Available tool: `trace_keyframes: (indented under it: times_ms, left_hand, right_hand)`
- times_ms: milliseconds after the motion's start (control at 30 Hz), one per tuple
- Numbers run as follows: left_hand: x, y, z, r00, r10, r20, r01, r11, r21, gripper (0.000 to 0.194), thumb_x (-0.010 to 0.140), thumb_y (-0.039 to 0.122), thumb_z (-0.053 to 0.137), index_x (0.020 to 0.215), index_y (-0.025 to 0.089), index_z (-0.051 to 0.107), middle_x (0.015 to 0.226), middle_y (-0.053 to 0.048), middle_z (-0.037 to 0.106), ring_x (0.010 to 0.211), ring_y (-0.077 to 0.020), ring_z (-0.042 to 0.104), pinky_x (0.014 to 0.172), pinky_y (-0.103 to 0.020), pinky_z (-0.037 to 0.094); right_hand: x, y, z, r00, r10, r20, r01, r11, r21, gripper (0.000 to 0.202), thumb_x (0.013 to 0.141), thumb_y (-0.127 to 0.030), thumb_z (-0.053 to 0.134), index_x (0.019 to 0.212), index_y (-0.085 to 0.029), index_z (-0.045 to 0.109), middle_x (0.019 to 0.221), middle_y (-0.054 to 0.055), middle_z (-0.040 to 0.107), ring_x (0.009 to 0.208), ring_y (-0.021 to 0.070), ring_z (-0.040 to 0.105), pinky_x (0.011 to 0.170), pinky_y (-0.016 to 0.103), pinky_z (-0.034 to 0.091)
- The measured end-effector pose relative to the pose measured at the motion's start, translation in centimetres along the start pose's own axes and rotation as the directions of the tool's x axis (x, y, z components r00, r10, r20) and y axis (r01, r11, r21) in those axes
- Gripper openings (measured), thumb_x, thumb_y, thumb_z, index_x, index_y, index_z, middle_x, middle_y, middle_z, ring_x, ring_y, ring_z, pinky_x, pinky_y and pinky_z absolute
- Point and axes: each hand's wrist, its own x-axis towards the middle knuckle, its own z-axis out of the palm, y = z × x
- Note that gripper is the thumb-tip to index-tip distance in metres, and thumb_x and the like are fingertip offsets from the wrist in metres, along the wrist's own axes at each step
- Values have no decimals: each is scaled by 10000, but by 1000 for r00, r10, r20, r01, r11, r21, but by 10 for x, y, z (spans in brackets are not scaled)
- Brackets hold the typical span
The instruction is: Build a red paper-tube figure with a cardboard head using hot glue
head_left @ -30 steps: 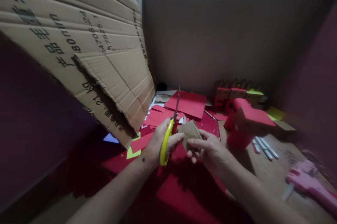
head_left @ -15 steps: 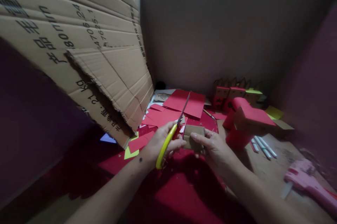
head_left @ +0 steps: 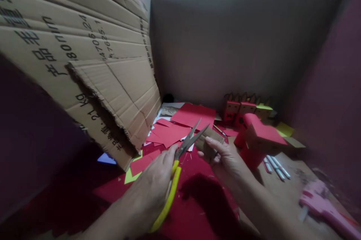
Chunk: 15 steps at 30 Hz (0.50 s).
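My left hand (head_left: 159, 180) is closed round the yellow handles of a pair of scissors (head_left: 183, 150). Their blades are spread apart and point up and to the right, one blade tip at the edge of a small cardboard piece (head_left: 208, 143). That brown piece is pinched in my right hand (head_left: 222, 155), thumb on top and fingers beneath. Whether the blade touches the cardboard or only overlaps it, I cannot tell. Beyond the hands lie cut sheets of red paper (head_left: 169, 135) on the dark red tabletop (head_left: 191, 202).
A large printed cardboard sheet (head_left: 118, 82) leans upright on the left. To the right stand a red paper and cardboard model (head_left: 262, 135), several small box figures (head_left: 245, 109), markers (head_left: 278, 166) and a pink glue gun (head_left: 318, 198). A pencil (head_left: 219, 130) lies behind the right hand.
The scissors have swung down from pointing upward, and their blades have opened toward the cardboard. My left hand has shifted its hold on the handles; my right hand has tilted the piece.
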Motion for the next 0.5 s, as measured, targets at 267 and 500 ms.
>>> trace_keyframes:
  times_ms: [267, 500]
  left_hand:
    - [-4, -5, 4, 994, -24, 110, -13, 946, 324, 545, 857, 212, 322, 1391, 107, 361, 1282, -178, 565, 1183, -304, 537, 971, -451, 439]
    - [-8, -4, 6, 993, 27, 117, -45, 988, 147, 493, 854, 207, 380, 1345, 199, 424, 1154, -107, 643, 1063, -253, 591, 914, -386, 467]
  right_hand:
    - [-2, -1, 13, 999, -18, 45, 11, 990, 139, 168, 663, -64, 729, 819, -117, 700, 768, 61, 754, 706, 178, 706, 704, 352, 593]
    - [-6, 9, 11, 994, 26, 104, -39, 992, 119, 135, 679, -83, 723, 804, -129, 701, 779, 58, 751, 727, 175, 703, 781, 348, 573]
